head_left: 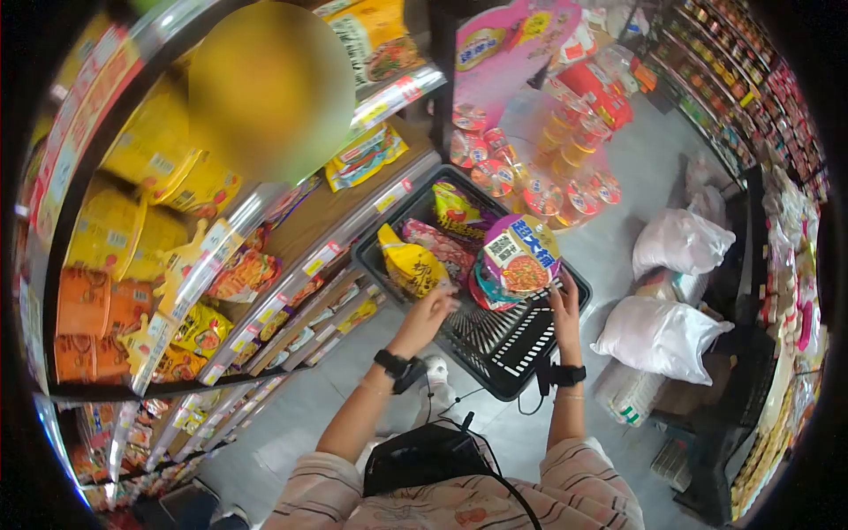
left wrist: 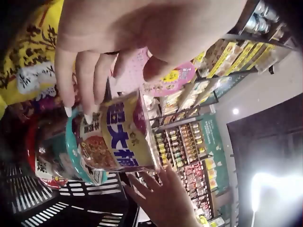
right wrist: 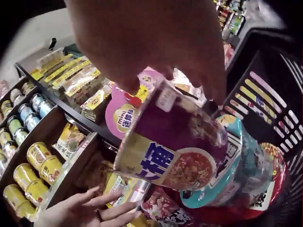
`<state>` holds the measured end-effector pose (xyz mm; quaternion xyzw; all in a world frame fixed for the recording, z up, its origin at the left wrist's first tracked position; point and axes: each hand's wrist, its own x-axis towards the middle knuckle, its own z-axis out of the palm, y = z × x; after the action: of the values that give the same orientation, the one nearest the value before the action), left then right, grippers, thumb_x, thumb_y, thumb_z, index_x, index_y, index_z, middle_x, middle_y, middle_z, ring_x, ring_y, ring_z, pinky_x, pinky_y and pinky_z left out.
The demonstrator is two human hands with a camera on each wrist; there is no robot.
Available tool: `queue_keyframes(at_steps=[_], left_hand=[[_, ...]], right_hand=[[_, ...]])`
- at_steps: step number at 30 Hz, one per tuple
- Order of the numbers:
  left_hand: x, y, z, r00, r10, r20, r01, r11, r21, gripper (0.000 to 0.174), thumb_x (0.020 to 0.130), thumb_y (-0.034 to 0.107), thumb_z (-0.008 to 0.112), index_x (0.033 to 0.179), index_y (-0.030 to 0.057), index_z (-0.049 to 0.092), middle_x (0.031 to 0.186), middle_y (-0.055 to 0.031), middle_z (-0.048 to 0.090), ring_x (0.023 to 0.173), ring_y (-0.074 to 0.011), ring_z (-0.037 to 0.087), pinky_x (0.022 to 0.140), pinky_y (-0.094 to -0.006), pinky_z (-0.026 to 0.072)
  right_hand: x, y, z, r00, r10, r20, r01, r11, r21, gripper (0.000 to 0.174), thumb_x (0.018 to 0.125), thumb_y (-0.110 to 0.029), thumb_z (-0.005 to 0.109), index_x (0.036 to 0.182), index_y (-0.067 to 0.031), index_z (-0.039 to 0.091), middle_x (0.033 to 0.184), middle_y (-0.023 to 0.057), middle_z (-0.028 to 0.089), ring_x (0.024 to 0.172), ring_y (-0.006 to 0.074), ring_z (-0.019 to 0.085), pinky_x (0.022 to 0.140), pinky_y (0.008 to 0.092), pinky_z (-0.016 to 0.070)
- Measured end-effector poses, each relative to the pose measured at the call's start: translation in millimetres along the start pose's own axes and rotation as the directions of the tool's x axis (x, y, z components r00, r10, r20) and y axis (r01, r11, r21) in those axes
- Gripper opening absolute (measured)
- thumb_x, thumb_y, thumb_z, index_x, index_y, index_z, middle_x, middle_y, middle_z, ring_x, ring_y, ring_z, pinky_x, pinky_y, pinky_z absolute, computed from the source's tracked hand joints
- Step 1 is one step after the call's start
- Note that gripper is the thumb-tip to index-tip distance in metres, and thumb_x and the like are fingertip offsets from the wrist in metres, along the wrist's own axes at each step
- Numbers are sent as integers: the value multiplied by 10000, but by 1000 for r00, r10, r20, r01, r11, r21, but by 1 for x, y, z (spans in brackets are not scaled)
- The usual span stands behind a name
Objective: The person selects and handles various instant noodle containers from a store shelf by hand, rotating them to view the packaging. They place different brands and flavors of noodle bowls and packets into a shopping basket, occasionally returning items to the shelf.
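Tubs (head_left: 523, 252), packets (head_left: 412, 262) in basket (head_left: 514, 352); shelves (head_left: 302, 212) left

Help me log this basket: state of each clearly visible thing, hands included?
Basket: partly filled
Purple tub: closed, topmost
Teal tub: under purple tub
Red tub: under teal tub
Yellow pack: seemingly unopened
Pink pack: seemingly unopened
Green pack: seemingly unopened
Left hand: fingers extended
Right hand: fingers extended

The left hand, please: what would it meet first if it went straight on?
The left hand would probably meet the stacked noodle tubs first, though depth leaves unclear which one.
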<state>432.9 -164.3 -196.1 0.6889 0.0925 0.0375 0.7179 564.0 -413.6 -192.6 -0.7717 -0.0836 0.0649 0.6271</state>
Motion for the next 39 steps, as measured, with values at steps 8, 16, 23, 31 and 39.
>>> queue_keyframes(at_steps=[8,16,23,31,39], left_hand=[[-215,-5,-114,985,-35,-169,137,754,643,206,871,128,469,1032,24,546,947,-154,601,871,-303,576,763,-357,458],[-489,-5,-126,624,-89,-776,304,943,137,218,888,127,463,1053,9,542,900,-131,628,871,-221,605,764,-307,463],[-704,-45,-95,18,-81,-997,168,983,-76,209,887,75,448,1062,-1,534,871,-105,630,854,-181,605,775,-294,467],[-827,-62,-51,-489,-104,-866,-58,995,-87,174,897,76,448,1031,9,537,861,-84,615,841,-176,602,779,-296,469],[-883,-34,-89,-629,-184,-755,-214,975,-59,181,888,139,480,1021,26,527,848,-78,623,815,-161,608,739,-271,473]], right_hand=[[-72,-30,14,996,8,93,-21,990,139,134,893,-87,471,994,-34,542,751,-1,534,629,61,475,556,192,397],[-157,-93,129,908,-206,364,141,970,198,136,894,-142,498,962,-62,585,715,-35,530,593,42,457,529,173,367],[-269,-148,255,672,-255,696,-79,909,409,151,868,-133,515,976,-43,570,699,-17,486,617,68,453,551,189,348],[-371,-209,386,341,-290,894,-462,777,428,167,859,-96,488,1008,-29,522,624,-30,351,555,64,346,503,197,284],[-521,-270,533,29,-301,953,-199,933,300,199,855,-66,508,1051,-73,539,590,-85,367,508,10,317,451,169,233]])
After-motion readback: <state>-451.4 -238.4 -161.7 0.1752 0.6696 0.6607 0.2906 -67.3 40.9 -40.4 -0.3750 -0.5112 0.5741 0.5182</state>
